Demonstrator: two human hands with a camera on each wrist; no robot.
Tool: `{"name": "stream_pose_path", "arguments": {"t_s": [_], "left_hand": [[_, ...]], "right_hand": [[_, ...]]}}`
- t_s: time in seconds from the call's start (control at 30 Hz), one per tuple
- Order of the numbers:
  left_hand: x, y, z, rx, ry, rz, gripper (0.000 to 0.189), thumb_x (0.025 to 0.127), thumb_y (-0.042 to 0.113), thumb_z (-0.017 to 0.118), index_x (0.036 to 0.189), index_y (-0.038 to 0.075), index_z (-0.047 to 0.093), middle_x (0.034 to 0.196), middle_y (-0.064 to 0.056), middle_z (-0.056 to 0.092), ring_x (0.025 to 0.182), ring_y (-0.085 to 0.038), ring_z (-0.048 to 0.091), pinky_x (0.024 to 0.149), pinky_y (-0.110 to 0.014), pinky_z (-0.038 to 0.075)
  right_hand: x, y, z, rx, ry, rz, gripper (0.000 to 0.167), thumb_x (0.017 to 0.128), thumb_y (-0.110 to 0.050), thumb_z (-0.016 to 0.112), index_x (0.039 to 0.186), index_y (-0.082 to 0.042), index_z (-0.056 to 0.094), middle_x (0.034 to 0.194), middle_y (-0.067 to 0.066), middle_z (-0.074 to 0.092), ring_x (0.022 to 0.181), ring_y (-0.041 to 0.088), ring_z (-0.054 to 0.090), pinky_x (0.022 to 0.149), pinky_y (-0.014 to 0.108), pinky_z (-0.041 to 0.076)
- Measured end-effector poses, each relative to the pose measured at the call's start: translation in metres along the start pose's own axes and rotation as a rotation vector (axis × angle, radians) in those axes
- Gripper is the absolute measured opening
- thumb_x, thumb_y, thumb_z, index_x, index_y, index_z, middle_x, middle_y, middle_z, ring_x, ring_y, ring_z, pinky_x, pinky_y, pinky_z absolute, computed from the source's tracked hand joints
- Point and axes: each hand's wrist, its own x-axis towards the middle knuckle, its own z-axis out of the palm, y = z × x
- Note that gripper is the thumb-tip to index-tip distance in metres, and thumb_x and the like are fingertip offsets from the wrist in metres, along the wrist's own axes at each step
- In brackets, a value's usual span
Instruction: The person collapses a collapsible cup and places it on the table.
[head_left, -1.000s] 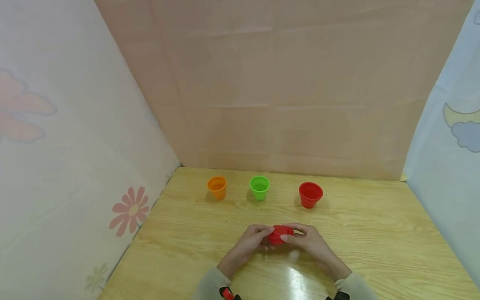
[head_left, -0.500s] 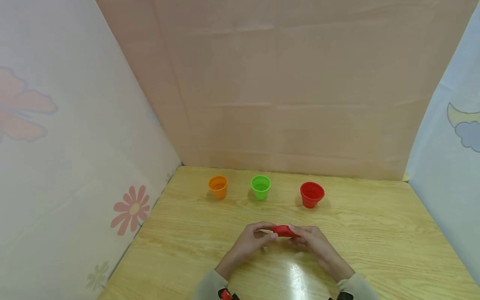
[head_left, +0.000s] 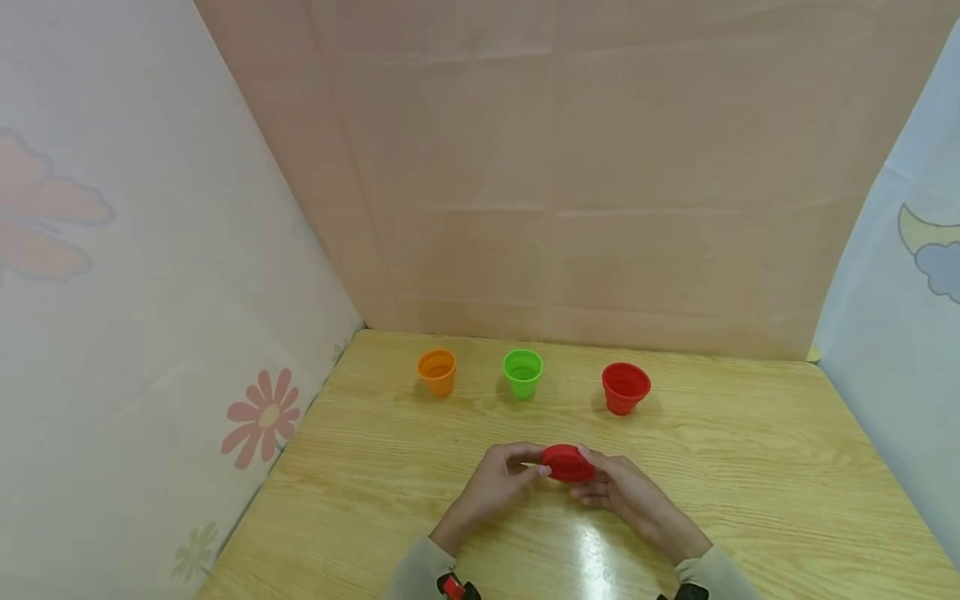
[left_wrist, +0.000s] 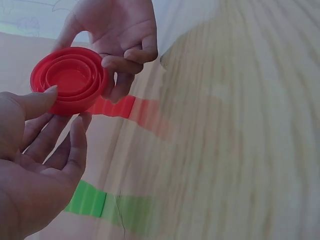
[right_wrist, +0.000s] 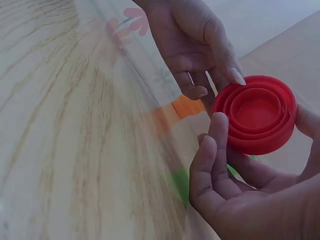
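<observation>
Between both hands is a red collapsible cup (head_left: 567, 463), folded flat into a disc of nested rings. My left hand (head_left: 491, 487) pinches its left edge, thumb on the near side and fingers behind. My right hand (head_left: 637, 498) grips the right edge with the thumb near the top and fingers curled underneath. In the left wrist view the folded cup (left_wrist: 69, 80) shows its concentric rings, with the left thumb over the rim. The right wrist view shows the same rings of the cup (right_wrist: 255, 112), held above the table.
Behind the hands stand three expanded cups in a row: an orange cup (head_left: 437, 372) at left, a green cup (head_left: 522, 372) in the middle and a red cup (head_left: 626, 388) at right. Cloth walls enclose the wooden table (head_left: 360, 475) at the back and both sides.
The folded red cup has been tilted: its flat face showed first, then its edge, now its face again. The fingers of both hands have shifted around its rim. The standing cups have stayed put.
</observation>
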Motion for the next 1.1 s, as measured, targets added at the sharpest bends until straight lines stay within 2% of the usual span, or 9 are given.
{"name": "stream_pose_path", "arguments": {"t_s": [0.1,0.2,0.37,0.47,0.6,0.77,0.97,1.1], "left_hand": [[0.002,0.001,0.0,-0.018,0.019,-0.006,0.027,0.101,0.021,0.072,0.125,0.01,0.076,0.121,-0.01,0.079,0.104,-0.007,0.074,0.091,-0.02,0.06],[0.004,0.004,0.0,-0.062,0.04,-0.053,0.027,0.101,0.02,0.073,0.124,0.008,0.076,0.119,-0.012,0.079,0.102,-0.008,0.075,0.09,-0.021,0.061],[0.005,0.007,0.002,-0.253,0.058,-0.171,0.026,0.1,0.013,0.072,0.122,-0.002,0.074,0.115,-0.017,0.078,0.095,-0.009,0.075,0.09,-0.031,0.065],[0.005,0.006,0.003,-0.346,0.061,-0.24,0.027,0.099,0.009,0.072,0.12,-0.008,0.072,0.111,-0.016,0.078,0.089,-0.009,0.074,0.086,-0.03,0.066],[0.004,0.005,0.003,-0.371,0.058,-0.297,0.029,0.099,0.011,0.073,0.12,-0.01,0.072,0.101,-0.007,0.079,0.08,-0.006,0.071,0.076,-0.02,0.062],[0.003,0.004,0.001,-0.42,0.045,-0.355,0.029,0.099,0.011,0.073,0.12,-0.008,0.073,0.092,0.001,0.077,0.077,-0.006,0.069,0.07,-0.017,0.059],[0.001,0.005,-0.002,-0.498,-0.003,-0.451,0.026,0.1,0.012,0.071,0.12,-0.006,0.074,0.087,0.002,0.073,0.071,-0.006,0.063,0.065,-0.017,0.057],[0.002,0.005,-0.004,-0.512,-0.047,-0.473,0.027,0.102,0.013,0.07,0.12,-0.006,0.074,0.09,-0.002,0.076,0.073,-0.008,0.07,0.07,-0.023,0.064]], "right_hand": [[0.001,-0.001,0.0,-0.009,0.002,0.012,0.048,0.113,-0.049,0.042,0.134,-0.018,0.071,0.115,-0.002,0.079,0.1,0.015,0.074,0.092,0.031,0.061],[0.002,-0.001,0.0,-0.024,0.001,0.004,0.054,0.112,-0.052,0.04,0.141,-0.014,0.066,0.118,0.0,0.078,0.105,0.016,0.073,0.094,0.032,0.061],[0.001,0.0,0.0,-0.055,-0.006,-0.044,0.057,0.114,-0.044,0.041,0.145,0.0,0.06,0.123,0.0,0.078,0.114,0.015,0.073,0.102,0.034,0.06],[-0.001,-0.001,-0.002,-0.06,-0.009,-0.073,0.055,0.114,-0.037,0.045,0.147,0.006,0.054,0.125,0.001,0.077,0.115,0.015,0.074,0.104,0.035,0.059],[-0.003,-0.002,-0.006,-0.041,-0.009,-0.092,0.049,0.113,-0.026,0.049,0.146,0.01,0.052,0.122,-0.001,0.077,0.112,0.014,0.074,0.103,0.033,0.06],[-0.005,0.0,-0.008,0.006,-0.009,-0.08,0.036,0.11,-0.018,0.055,0.139,0.005,0.057,0.118,-0.002,0.077,0.11,0.015,0.075,0.102,0.038,0.061],[-0.007,0.004,-0.009,0.094,-0.012,-0.079,0.029,0.107,-0.009,0.057,0.133,0.003,0.059,0.12,0.003,0.075,0.11,0.019,0.076,0.102,0.046,0.06],[-0.007,0.006,-0.01,0.105,-0.018,-0.085,0.03,0.107,-0.007,0.058,0.134,0.006,0.06,0.12,0.005,0.076,0.11,0.021,0.076,0.1,0.046,0.061]]}}
